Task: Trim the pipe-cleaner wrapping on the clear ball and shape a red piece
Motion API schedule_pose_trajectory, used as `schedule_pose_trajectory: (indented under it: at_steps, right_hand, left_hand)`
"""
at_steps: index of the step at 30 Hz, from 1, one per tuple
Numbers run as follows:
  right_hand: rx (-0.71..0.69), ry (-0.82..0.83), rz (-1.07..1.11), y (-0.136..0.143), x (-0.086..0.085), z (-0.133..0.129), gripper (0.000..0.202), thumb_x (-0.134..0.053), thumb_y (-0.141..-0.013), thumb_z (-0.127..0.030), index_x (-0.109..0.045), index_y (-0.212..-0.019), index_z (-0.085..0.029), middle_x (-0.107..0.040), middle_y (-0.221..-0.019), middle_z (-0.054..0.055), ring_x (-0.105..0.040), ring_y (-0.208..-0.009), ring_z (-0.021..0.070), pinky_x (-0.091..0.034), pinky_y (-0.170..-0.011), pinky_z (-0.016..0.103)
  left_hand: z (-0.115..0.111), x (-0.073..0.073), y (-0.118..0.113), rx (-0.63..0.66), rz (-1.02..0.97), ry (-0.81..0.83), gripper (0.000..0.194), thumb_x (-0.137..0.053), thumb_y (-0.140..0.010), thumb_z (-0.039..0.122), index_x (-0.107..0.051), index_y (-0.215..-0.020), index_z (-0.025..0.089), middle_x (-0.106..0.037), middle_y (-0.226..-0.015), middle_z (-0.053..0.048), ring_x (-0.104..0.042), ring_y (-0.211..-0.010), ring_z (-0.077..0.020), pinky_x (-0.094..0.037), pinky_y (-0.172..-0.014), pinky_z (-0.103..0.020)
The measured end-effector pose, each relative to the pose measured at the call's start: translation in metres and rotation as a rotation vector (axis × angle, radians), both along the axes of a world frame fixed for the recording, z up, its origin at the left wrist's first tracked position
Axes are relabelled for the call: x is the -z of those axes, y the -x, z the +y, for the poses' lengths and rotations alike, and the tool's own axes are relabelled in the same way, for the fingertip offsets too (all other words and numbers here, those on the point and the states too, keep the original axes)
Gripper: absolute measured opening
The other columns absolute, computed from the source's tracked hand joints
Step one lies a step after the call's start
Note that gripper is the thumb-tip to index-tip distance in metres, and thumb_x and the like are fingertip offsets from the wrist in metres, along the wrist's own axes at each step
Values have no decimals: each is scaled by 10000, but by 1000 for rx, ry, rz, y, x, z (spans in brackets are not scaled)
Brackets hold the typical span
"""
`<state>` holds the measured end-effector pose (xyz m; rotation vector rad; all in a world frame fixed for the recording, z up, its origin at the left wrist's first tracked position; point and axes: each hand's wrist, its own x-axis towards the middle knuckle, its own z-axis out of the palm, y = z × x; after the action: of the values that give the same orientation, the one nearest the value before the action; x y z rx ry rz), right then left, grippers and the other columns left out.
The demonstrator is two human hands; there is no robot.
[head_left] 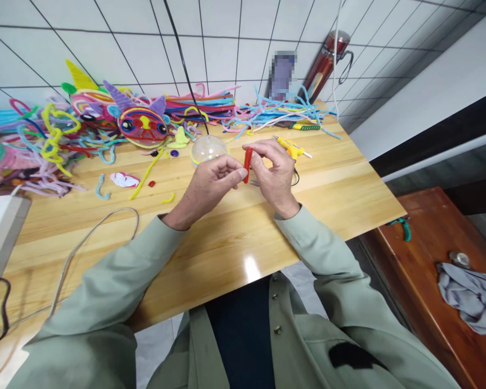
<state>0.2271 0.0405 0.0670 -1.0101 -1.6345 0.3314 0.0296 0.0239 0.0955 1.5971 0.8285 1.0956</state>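
A short red pipe cleaner [247, 165], seemingly folded into a narrow strip, stands upright between my hands above the wooden table. My right hand [278, 175] pinches it from the right with thumb and fingers. From the left, my left hand [213, 186] has thumb and index closed at its lower part. Behind my left hand sits a clear dome [209, 147] with a black cord running up from it. Just past my right hand lies a yellow glue gun [292, 148], partly hidden by the fingers.
Colourful pipe cleaners [202, 105] heap along the tiled wall, around a horned, big-eyed figure [143, 125]. Small scraps lie at left, including a yellow strip [146, 175]. A power strip [2, 237] and grey cable [79, 246] occupy the left side. A red flask [326, 62] leans at back right.
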Motion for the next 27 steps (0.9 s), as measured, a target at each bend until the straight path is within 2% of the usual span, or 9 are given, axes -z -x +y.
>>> schedule_pose_trajectory:
  at_steps: [9, 14, 21, 27]
  right_hand:
    - [-46, 49, 53, 4, -5, -4, 199, -709, -1094, -424, -867, -1164, -326, -824, -1157, 66, -758, -1121, 263, -657, -1044, 483]
    - [-38, 50, 47, 4, -4, -4, 170, -717, -1083, -421, -847, -1092, -311, -826, -1116, 58, -750, -1089, 251, -656, -1006, 458]
    - [-25, -63, 11, 5, -1, -2, 182, -662, -1105, -339, -837, -1127, -295, -825, -1094, 48, -759, -1046, 220, -654, -944, 405]
    - [-48, -85, -44, 2, 1, 0, 209, -630, -1128, -331, -828, -1176, -281, -818, -1131, 56, -768, -1073, 222, -669, -964, 420]
  left_hand:
    - [-1, -5, 1, 49, 17, 44, 242, -817, -911, 417, -708, -833, 216, -704, -733, -13, -657, -678, -163, -550, -652, -288]
    - [-1, -6, 2, 85, 17, 91, 264, -825, -901, 434, -702, -839, 209, -702, -745, -15, -639, -655, -150, -533, -634, -285]
    - [0, -8, 3, 119, 4, 111, 257, -824, -904, 417, -695, -830, 206, -684, -714, -9, -606, -638, -148, -510, -626, -277]
    - [0, -9, 4, 156, 7, 153, 249, -805, -905, 407, -705, -841, 189, -686, -724, -8, -595, -638, -137, -499, -628, -263]
